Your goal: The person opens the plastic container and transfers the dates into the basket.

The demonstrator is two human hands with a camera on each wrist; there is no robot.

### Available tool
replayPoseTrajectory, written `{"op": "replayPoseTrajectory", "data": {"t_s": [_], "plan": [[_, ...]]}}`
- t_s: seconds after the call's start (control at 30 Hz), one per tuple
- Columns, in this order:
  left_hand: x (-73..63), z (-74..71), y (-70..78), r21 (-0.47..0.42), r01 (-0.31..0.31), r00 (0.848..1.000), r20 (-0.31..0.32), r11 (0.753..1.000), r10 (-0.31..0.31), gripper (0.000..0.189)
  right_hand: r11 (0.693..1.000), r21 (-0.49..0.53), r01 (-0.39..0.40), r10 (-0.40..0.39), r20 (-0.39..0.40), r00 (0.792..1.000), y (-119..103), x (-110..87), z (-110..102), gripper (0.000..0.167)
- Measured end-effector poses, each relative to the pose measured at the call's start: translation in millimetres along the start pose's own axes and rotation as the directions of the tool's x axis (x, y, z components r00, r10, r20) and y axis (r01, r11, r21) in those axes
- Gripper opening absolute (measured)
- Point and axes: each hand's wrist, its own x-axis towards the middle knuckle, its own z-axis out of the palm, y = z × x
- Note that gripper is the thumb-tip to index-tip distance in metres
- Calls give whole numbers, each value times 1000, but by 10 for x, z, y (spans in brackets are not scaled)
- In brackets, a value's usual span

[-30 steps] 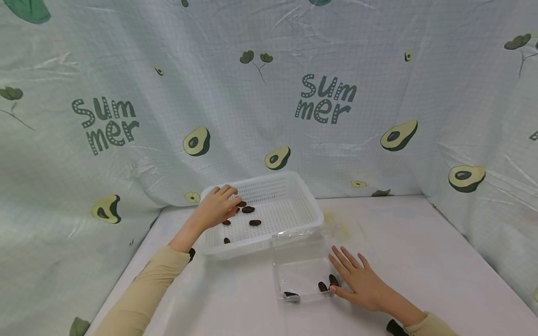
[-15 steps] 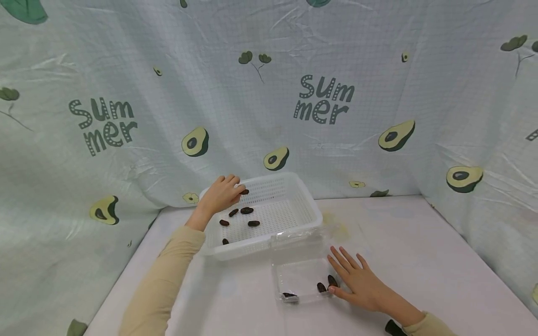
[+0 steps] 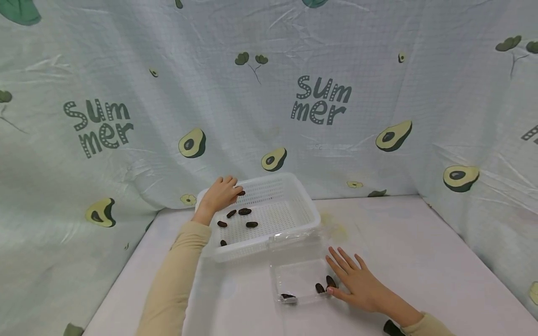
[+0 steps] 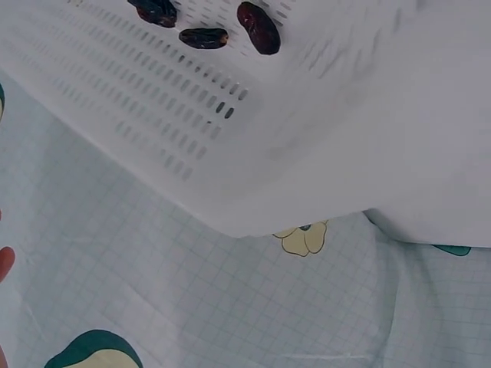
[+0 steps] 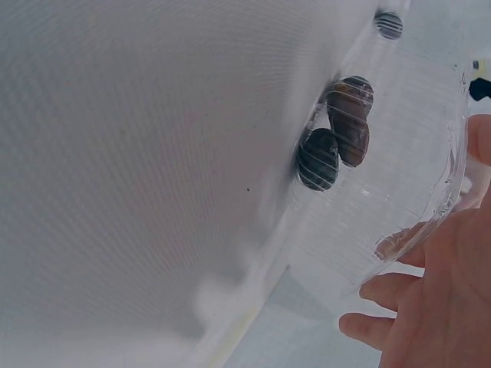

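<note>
My left hand (image 3: pixel 219 195) pinches a dark, wrinkled date (image 3: pixel 241 192) between thumb and fingers, over the left back part of a white perforated plastic basket (image 3: pixel 312 207). Several more dates (image 3: pixel 251 224) lie scattered on the basket floor; the left wrist view catches a reddish one (image 4: pixel 259 27) close up. At the front right, my right hand (image 3: pixel 357 284) rests with spread, straight fingers against the right side of a clear plastic box (image 3: pixel 299 273). Inside that box, dates (image 5: pixel 318 159) sit along the near edge, partly behind its ribbed wall.
The clear box stands right in front of the basket, its raised back part (image 3: pixel 296 239) overlapping the basket's corner in the head view. A pale cloth covers the table (image 3: pixel 399 238). Behind rises a printed curtain (image 3: pixel 235 107) with avocados and lettering.
My left hand has risen from the basket floor towards its back rim, bringing one date up with it. The right hand stays in place at the clear box.
</note>
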Motion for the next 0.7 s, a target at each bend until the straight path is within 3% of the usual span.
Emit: {"op": "replayPoseTrajectory", "data": {"t_s": [0.3, 0.7], "plan": [[-36, 50, 19, 7, 14, 999, 38, 1000, -14, 11, 1000, 3, -1, 1, 9, 1000, -1, -1, -6, 71], [0, 84, 31, 2, 12, 999, 36, 1000, -12, 12, 1000, 16, -9, 9, 24, 1000, -4, -6, -21, 70]]}}
